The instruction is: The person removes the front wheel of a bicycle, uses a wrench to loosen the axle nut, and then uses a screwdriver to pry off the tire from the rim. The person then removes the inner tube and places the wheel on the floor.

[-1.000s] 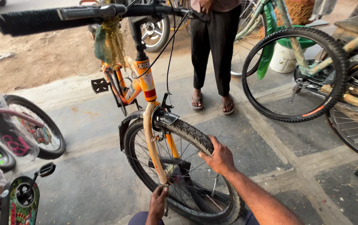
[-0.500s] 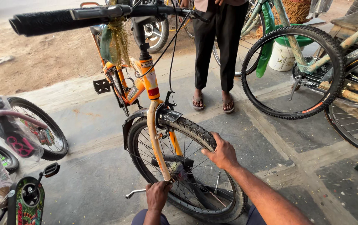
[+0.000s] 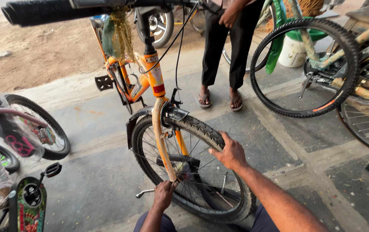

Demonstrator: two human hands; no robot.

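An orange bicycle [image 3: 150,81] stands in front of me with its black handlebar grip [image 3: 43,10] near the top edge. My right hand [image 3: 229,151] rests on top of the knobby front tyre [image 3: 197,126], fingers wrapped over the tread. My left hand [image 3: 164,195] is closed around a metal tool, a spanner [image 3: 143,193], at the foot of the cream fork leg [image 3: 161,141], by the wheel hub. The hub itself is mostly hidden behind the fork and my left hand.
A person in black trousers and sandals [image 3: 223,60] stands just behind the bicycle. More bicycles lean at the right, one wheel [image 3: 304,68] raised, beside a white bucket [image 3: 291,51]. A child's bicycle wrapped in plastic [image 3: 8,137] stands at the left on the paved floor.
The view has shifted slightly, so the wheel sits a little to the right. My right hand has stayed on the tyre. My left hand has remained at the fork's lower end.
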